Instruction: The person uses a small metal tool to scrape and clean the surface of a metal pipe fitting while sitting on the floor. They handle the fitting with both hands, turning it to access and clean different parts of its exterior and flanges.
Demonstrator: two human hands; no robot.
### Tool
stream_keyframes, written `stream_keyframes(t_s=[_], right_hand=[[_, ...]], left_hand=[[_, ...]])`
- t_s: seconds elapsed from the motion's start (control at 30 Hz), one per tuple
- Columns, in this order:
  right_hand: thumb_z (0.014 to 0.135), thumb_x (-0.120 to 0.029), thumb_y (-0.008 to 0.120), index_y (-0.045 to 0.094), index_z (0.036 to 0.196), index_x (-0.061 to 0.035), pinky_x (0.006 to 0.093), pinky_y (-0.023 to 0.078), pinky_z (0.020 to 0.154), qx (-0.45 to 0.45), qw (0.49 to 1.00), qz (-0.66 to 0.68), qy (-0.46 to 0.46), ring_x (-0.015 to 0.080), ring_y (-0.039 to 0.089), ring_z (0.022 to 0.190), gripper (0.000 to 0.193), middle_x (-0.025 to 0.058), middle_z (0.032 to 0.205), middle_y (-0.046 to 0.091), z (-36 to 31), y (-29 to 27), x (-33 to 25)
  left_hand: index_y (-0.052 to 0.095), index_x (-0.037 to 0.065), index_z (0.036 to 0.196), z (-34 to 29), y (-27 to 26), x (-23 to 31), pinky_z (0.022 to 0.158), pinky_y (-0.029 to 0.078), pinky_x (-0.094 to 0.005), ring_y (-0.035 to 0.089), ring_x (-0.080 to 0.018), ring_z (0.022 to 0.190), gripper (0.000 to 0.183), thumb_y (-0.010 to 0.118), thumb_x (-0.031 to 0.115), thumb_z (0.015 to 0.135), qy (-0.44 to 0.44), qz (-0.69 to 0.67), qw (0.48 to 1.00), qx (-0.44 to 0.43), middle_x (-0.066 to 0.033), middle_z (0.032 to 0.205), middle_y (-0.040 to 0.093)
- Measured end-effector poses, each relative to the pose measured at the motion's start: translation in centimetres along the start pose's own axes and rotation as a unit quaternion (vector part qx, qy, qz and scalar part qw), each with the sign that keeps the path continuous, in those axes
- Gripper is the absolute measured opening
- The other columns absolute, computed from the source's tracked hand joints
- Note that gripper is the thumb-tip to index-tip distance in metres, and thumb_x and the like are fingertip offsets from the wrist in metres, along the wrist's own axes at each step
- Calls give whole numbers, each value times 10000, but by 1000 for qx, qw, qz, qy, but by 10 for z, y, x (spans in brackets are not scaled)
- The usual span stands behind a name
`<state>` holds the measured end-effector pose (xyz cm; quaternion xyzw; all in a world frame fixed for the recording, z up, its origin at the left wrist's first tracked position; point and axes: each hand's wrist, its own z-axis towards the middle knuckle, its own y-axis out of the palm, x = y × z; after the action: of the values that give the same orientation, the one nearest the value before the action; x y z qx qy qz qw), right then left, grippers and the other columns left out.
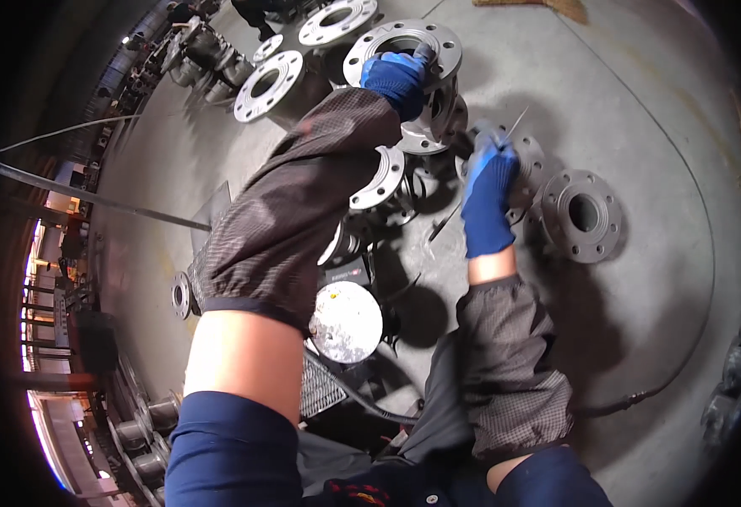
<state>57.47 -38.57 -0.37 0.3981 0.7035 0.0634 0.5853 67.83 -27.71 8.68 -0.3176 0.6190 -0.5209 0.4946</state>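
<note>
My left hand (397, 76), in a blue knit glove, is closed over the near edge of a large grey flange (440, 56) on top of a cast metal valve body. The fingers reach into the flange's central opening. My right hand (493, 156), also gloved in blue, is slightly blurred and closed around a thin pale rod (518, 123) that sticks up past the fingers. It is held over another grey flange (529, 156), partly covering it. To its right lies a round flange (583, 215) with bolt holes around a dark bore.
More flanged castings stand at the far left, among them a flange (267, 86) and another flange (336, 21). A round whitish stool top (347, 322) sits near my legs. A dark cable (698, 338) curves over the floor at right. A long metal bar (100, 196) extends from the left.
</note>
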Motion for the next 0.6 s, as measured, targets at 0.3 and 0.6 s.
stream_keyframes(t_s=[0.3, 0.6], right_hand=[[849, -100, 590, 670, 1037, -22, 305, 522, 791, -137, 986, -92, -31, 247, 650, 918, 218, 133, 995, 675, -8, -2, 17], [798, -138, 652, 696, 969, -46, 330, 538, 761, -430, 808, -367, -168, 284, 666, 894, 199, 166, 940, 683, -152, 33, 15]], left_hand=[[589, 17, 1121, -121, -11, 16, 624, 530, -451, 656, -376, 720, 286, 601, 117, 853, 83, -71, 992, 66, -204, 787, 643], [661, 71, 1021, -272, -103, -34, 620, 520, -434, 661, -342, 676, 345, 694, 219, 710, 6, -15, 996, -92, -148, 722, 662]])
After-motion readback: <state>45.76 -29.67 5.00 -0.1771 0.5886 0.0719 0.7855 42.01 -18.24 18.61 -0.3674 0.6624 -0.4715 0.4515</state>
